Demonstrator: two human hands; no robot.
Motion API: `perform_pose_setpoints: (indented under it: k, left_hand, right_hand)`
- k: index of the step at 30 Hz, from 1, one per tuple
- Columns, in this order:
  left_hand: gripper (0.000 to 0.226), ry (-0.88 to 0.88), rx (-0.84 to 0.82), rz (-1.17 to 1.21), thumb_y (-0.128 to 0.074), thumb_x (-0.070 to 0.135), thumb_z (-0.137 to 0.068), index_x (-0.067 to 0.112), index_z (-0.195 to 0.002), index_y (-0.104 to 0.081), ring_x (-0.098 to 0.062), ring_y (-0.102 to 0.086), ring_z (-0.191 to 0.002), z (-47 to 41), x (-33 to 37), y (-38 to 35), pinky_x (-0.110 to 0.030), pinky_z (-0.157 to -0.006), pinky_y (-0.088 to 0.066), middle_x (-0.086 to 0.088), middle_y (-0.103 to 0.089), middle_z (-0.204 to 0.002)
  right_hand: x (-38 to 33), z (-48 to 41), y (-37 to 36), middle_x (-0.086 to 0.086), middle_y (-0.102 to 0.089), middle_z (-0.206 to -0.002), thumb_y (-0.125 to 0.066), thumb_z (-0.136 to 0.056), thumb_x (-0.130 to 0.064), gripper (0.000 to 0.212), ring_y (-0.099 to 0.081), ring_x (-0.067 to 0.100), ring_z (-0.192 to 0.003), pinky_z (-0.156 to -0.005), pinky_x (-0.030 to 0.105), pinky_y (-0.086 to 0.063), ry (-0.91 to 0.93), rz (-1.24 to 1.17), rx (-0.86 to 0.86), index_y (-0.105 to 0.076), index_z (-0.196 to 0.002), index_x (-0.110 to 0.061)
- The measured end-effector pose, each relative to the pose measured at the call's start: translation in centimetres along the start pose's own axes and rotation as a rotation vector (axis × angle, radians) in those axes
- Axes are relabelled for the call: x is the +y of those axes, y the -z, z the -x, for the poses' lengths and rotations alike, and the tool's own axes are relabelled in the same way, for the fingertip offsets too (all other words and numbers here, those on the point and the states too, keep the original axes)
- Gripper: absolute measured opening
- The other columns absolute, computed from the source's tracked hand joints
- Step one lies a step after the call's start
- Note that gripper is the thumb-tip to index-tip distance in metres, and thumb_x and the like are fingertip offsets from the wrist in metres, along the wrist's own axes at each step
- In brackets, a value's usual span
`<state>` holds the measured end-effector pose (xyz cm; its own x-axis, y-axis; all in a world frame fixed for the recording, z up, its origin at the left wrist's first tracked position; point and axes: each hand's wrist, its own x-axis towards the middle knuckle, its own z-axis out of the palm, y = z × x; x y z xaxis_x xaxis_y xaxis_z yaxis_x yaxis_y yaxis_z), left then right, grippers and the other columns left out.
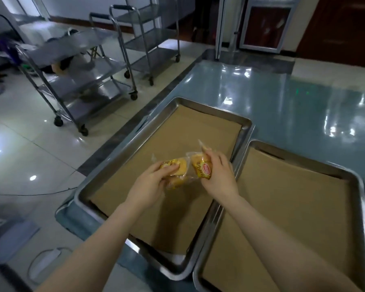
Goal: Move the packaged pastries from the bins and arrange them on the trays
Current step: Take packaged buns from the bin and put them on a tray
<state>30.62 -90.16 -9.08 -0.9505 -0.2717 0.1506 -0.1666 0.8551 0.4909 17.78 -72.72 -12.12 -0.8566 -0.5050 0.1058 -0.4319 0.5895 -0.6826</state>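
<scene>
L hand (150, 186) grips what looks like two wrapped pastries (173, 166), R hand (217, 173) pinches a third pack (201, 168), all above the paper-lined tray (82, 197), none set down; slick film + stacked pair = likely slip, crooked landing.

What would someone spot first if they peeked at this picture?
Probably the two hands in the middle: the left hand grips yellow packaged pastries and the right hand pinches another packet, both above the left tray. That tray and the neighbouring tray are lined with brown paper and hold no pastries yet. Shiny steel carts stand at the upper left.
</scene>
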Motion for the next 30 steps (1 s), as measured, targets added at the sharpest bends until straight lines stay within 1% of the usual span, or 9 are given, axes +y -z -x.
perform_pose_setpoints:
  k: [2,5,8,10,13,17,21,25,30]
  left_hand:
    - [0.048,-0.027,-0.032,0.023,-0.057,0.003,-0.089,0.03,-0.129,-0.057,-0.024,-0.046,-0.125,-0.6,-0.9,-0.2,-0.016,-0.101,-0.028,-0.003,-0.045,-0.141]
    - [0.05,-0.047,-0.279,-0.018,-0.057,0.011,-0.088,0.032,-0.133,-0.051,-0.025,-0.032,-0.136,-1.1,-3.3,-0.5,-0.026,-0.111,-0.022,-0.006,-0.037,-0.146]
    - [0.05,0.028,-0.47,-0.131,-0.058,0.025,-0.084,0.045,-0.129,-0.049,-0.025,0.0,-0.144,-1.3,-5.6,-0.4,-0.046,-0.115,-0.001,-0.003,-0.018,-0.155]
    - [0.05,0.047,-0.509,-0.183,-0.056,0.028,-0.082,0.054,-0.124,-0.048,-0.026,0.018,-0.142,-1.4,-6.8,-0.1,-0.058,-0.105,0.018,0.003,-0.004,-0.158]
    - [0.046,-0.029,-0.49,-0.238,-0.058,0.041,-0.079,0.057,-0.121,-0.049,-0.026,0.025,-0.14,-2.0,-7.7,0.7,-0.057,-0.093,0.03,0.006,0.003,-0.158]
    - [0.06,-0.173,-0.475,-0.051,-0.056,0.028,-0.081,0.042,-0.137,-0.04,-0.022,0.007,-0.144,-2.8,-7.2,1.3,-0.051,-0.114,0.009,-0.001,-0.005,-0.159]
    - [0.065,-0.318,-0.477,0.064,-0.054,0.02,-0.084,0.031,-0.144,-0.031,-0.017,-0.017,-0.143,-2.4,-4.8,1.9,-0.043,-0.115,-0.017,0.001,-0.023,-0.155]
    - [0.065,-0.474,-0.466,0.101,-0.054,0.02,-0.087,0.033,-0.145,-0.029,-0.01,-0.031,-0.136,-1.6,-1.6,2.3,-0.027,-0.11,-0.023,0.009,-0.031,-0.151]
    - [0.058,-0.667,-0.416,0.154,-0.054,0.016,-0.088,0.026,-0.142,-0.037,-0.009,-0.035,-0.132,-1.0,4.9,2.3,-0.014,-0.104,-0.017,0.005,-0.041,-0.145]
  right_hand:
    - [-0.3,0.2,-0.9,-0.005,-0.031,-0.144,-0.07,-0.075,-0.017,0.084,-0.033,0.026,-0.13,-0.104,0.044,-0.04,-0.014,0.05,-0.053,-0.024,-0.143,-0.036]
    - [-0.7,1.0,-2.2,-0.007,-0.017,-0.154,-0.07,-0.075,-0.019,0.094,-0.018,0.028,-0.14,-0.111,0.047,-0.031,-0.051,0.184,-0.191,-0.014,-0.148,-0.035]
    - [-1.4,1.6,-4.0,-0.013,0.001,-0.159,-0.07,-0.076,-0.043,0.095,0.005,0.027,-0.145,-0.113,0.061,-0.006,-0.081,0.311,-0.373,-0.01,-0.149,-0.037]
    - [-2.2,1.9,-5.4,-0.012,0.009,-0.159,-0.064,-0.075,-0.058,0.096,0.019,0.026,-0.143,-0.105,0.065,0.015,-0.118,0.352,-0.481,-0.007,-0.149,-0.039]
    - [-3.3,2.9,-6.9,-0.011,0.016,-0.157,-0.06,-0.075,-0.064,0.091,0.027,0.026,-0.14,-0.099,0.062,0.024,-0.144,0.335,-0.418,-0.009,-0.148,-0.044]
    - [-4.9,4.5,-6.4,-0.012,0.002,-0.159,-0.059,-0.082,-0.056,0.079,0.012,0.017,-0.145,-0.111,0.055,0.011,-0.181,0.271,-0.186,-0.019,-0.148,-0.04]
    - [-6.3,7.0,-3.4,-0.008,-0.018,-0.157,-0.06,-0.089,-0.04,0.065,-0.008,0.015,-0.146,-0.117,0.042,-0.011,-0.235,0.135,0.022,-0.029,-0.146,-0.034]
    - [-7.1,10.1,1.0,-0.011,-0.042,-0.146,-0.061,-0.089,-0.035,0.06,-0.041,0.009,-0.13,-0.103,0.026,-0.035,-0.346,0.015,0.161,-0.035,-0.143,-0.035]
    - [-6.9,14.4,6.5,-0.012,-0.056,-0.131,-0.062,-0.089,-0.029,0.044,-0.047,0.005,-0.122,-0.095,0.011,-0.028,-0.353,0.067,0.332,-0.053,-0.132,-0.027]
